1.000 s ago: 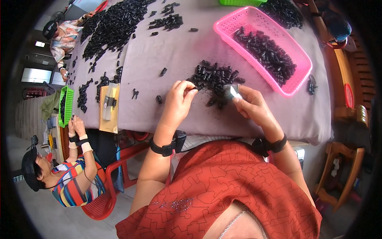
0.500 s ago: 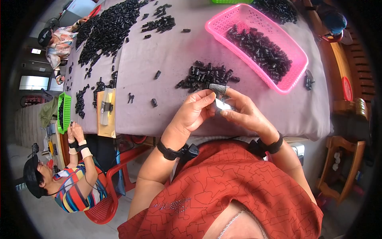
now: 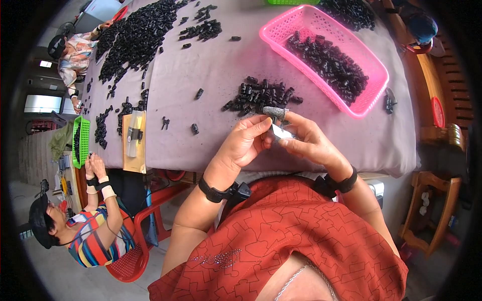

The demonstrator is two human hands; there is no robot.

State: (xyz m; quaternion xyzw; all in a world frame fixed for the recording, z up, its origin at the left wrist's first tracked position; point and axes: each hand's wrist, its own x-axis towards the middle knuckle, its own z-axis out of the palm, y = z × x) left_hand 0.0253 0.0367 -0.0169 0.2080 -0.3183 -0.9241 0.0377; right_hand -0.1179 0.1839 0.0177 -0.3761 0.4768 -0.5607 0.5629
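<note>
Near the front edge of the table, my two hands meet in front of a small pile of black plastic parts (image 3: pixel 266 94). My left hand (image 3: pixel 243 143) is closed, with thumb and fingertips pinching what seems to be a small black part, mostly hidden by the fingers. My right hand (image 3: pixel 314 143) is closed on a shiny flat metal piece (image 3: pixel 282 132), which looks like a short blade, held between thumb and fingers. A grey rough wrap (image 3: pixel 275 112) covers the tip of my right index finger. It lies just above the left fingertips.
A pink basket (image 3: pixel 324 57) of black parts stands at the back right. Larger heaps of black parts (image 3: pixel 135 40) lie at the far left. A yellow board (image 3: pixel 134 163) sits on the left edge. Two people work along the left side, one by a green basket (image 3: pixel 84 143).
My hands stay in place, with only slight shifts of the fingers and the metal piece. At the far left, a person's hand has moved slightly.
</note>
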